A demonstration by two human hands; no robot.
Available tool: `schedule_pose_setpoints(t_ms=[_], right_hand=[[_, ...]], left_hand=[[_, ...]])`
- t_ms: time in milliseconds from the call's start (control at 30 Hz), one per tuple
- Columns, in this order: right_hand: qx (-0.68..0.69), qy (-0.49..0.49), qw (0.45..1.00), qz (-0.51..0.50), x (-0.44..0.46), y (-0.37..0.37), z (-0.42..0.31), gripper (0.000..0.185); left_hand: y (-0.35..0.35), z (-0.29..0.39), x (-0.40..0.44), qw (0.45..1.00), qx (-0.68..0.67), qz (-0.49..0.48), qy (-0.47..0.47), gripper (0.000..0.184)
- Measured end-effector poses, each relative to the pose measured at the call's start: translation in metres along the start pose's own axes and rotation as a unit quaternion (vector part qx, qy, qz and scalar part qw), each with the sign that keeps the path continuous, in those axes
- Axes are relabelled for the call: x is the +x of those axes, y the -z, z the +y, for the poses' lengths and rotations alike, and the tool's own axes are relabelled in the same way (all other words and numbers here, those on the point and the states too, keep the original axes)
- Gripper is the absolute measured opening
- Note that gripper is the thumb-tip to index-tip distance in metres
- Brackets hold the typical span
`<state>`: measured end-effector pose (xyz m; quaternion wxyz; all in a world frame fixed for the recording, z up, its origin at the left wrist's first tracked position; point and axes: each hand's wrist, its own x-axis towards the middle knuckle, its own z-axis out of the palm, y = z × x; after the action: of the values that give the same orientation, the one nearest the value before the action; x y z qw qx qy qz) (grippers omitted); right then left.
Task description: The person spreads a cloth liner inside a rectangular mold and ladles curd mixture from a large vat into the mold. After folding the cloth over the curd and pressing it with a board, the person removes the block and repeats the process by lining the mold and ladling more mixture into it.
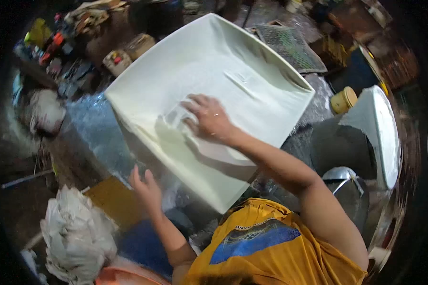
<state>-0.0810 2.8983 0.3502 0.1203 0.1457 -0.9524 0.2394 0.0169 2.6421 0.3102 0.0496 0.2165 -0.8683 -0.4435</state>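
A large, square white tray (199, 85) with raised sides fills the middle of the view, its inside pale and wet-looking. Over the left part of its floor is my right hand (208, 116), with fingers bent and spread apart and a dark shadow beside them. Whether the fingertips touch the surface I cannot tell. A thin raised streak (240, 85) lies on the tray's floor to the right of that hand. My left hand (146, 190) is outside the tray, off its lower left edge, fingers apart and holding nothing.
Left of the tray is a clear plastic sheet (92, 126); a bulging white bag (78, 232) sits at lower left. On the right stand a large dark drum (342, 142) with a white-coated rim and a yellow tub (344, 100). A green mesh screen (290, 47) lies behind.
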Motion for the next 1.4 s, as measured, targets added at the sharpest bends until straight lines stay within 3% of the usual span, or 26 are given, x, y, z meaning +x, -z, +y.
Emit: schedule_pose_setpoints(t_ms=[33, 133, 200, 233, 267, 300, 367, 433, 500, 567, 633, 700, 767, 833, 867, 933, 967, 1033, 1100, 1133, 1200, 1233, 1267, 1300, 1367, 1400], right_hand=[[-0.074, 0.016, 0.997, 0.022, -0.011, 0.03, 0.019, 0.035], [-0.249, -0.137, 0.94, -0.19, -0.056, 0.113, 0.051, 0.029], [-0.189, -0.181, 0.887, -0.38, -0.072, 0.131, 0.067, 0.025], [-0.148, -0.202, 0.849, -0.465, -0.083, 0.137, 0.077, 0.024], [-0.129, -0.092, 0.95, -0.269, -0.1, 0.112, 0.104, 0.021], [-0.116, 0.031, 0.991, -0.058, -0.112, 0.089, 0.127, 0.018], [-0.129, -0.023, 0.99, 0.057, -0.086, 0.115, 0.098, 0.014], [-0.146, -0.063, 0.987, 0.023, -0.101, 0.103, 0.107, 0.015], [-0.137, -0.086, 0.981, 0.109, -0.136, 0.115, 0.103, 0.014], [-0.152, -0.135, 0.962, 0.184, -0.184, 0.135, 0.122, 0.013], [-0.175, -0.195, 0.933, 0.248, -0.25, 0.153, 0.156, 0.011], [-0.246, -0.284, 0.901, 0.219, -0.34, 0.201, 0.189, 0.008], [-0.309, -0.31, 0.847, 0.302, -0.438, 0.243, 0.23, 0.011], [-0.412, -0.476, 0.764, 0.143, -0.528, 0.286, 0.26, 0.02], [-0.485, -0.502, 0.703, 0.14, -0.573, 0.298, 0.277, 0.031], [-0.505, -0.602, 0.618, 0.036, -0.647, 0.305, 0.322, 0.04], [-0.506, -0.637, 0.582, 0.01, -0.677, 0.31, 0.335, 0.039], [-0.27, -0.748, 0.597, -0.101, -0.714, 0.316, 0.354, 0.028], [-0.198, -0.728, 0.656, -0.021, -0.745, 0.293, 0.38, 0.023], [-0.286, -0.725, 0.625, 0.042, -0.752, 0.283, 0.383, 0.017], [-0.231, -0.715, 0.65, 0.116, -0.768, 0.283, 0.366, 0.014], [-0.295, -0.7, 0.636, 0.138, -0.784, 0.265, 0.363, 0.015], [-0.285, -0.671, 0.666, 0.159, -0.803, 0.241, 0.355, 0.024], [-0.21, -0.649, 0.679, 0.272, -0.816, 0.219, 0.349, 0.018], [-0.079, -0.619, 0.62, 0.475, -0.84, 0.199, 0.317, 0.026], [-0.036, -0.592, 0.595, 0.543, -0.849, 0.191, 0.303, 0.023]], left_hand=[[-0.01, -0.001, -0.006, 0.994, -0.092, -0.032, 0.044, 0.05], [-0.03, 0.007, -0.027, 0.932, -0.301, -0.113, 0.168, 0.063], [-0.037, 0.05, -0.048, 0.854, -0.412, -0.165, 0.273, 0.066], [-0.049, 0.031, -0.047, 0.844, -0.442, -0.205, 0.224, 0.065], [-0.054, 0.037, -0.047, 0.878, -0.373, -0.186, 0.236, 0.064], [-0.06, 0.046, -0.047, 0.907, -0.305, -0.162, 0.243, 0.063], [-0.061, 0.045, -0.04, 0.885, -0.36, -0.164, 0.246, 0.055], [-0.055, 0.054, -0.046, 0.89, -0.351, -0.181, 0.228, 0.054], [-0.053, 0.045, -0.036, 0.889, -0.346, -0.223, 0.202, 0.057], [-0.054, -0.009, 0.001, 0.849, -0.368, -0.357, 0.128, 0.06], [-0.045, 0.044, -0.038, 0.894, -0.29, -0.26, 0.22, 0.058], [-0.051, 0.095, -0.093, 0.961, -0.204, -0.122, 0.141, 0.051], [-0.072, 0.074, -0.069, 0.999, -0.024, -0.005, -0.031, 0.05], [-0.092, 0.063, -0.042, 0.947, 0.161, 0.147, -0.234, 0.049], [-0.104, 0.07, -0.04, 0.893, 0.213, 0.213, -0.335, 0.048], [-0.137, 0.102, -0.046, 0.821, 0.209, 0.241, -0.474, 0.047], [-0.169, 0.139, -0.097, 0.871, 0.142, 0.121, -0.455, 0.049], [-0.23, 0.205, -0.213, 0.926, 0.014, -0.108, -0.363, 0.053], [-0.28, 0.228, -0.311, 0.862, 0.026, -0.302, -0.406, 0.049], [-0.306, 0.229, -0.351, 0.823, 0.052, -0.367, -0.431, 0.049], [-0.35, 0.222, -0.419, 0.723, 0.103, -0.514, -0.45, 0.049], [-0.367, 0.218, -0.456, 0.665, 0.129, -0.589, -0.441, 0.048], [-0.379, 0.215, -0.496, 0.628, 0.212, -0.598, -0.451, 0.048], [-0.389, 0.212, -0.527, 0.587, 0.292, -0.599, -0.459, 0.048], [-0.423, 0.185, -0.564, 0.541, 0.323, -0.654, -0.418, 0.048], [-0.433, 0.178, -0.583, 0.558, 0.321, -0.664, -0.381, 0.048]])
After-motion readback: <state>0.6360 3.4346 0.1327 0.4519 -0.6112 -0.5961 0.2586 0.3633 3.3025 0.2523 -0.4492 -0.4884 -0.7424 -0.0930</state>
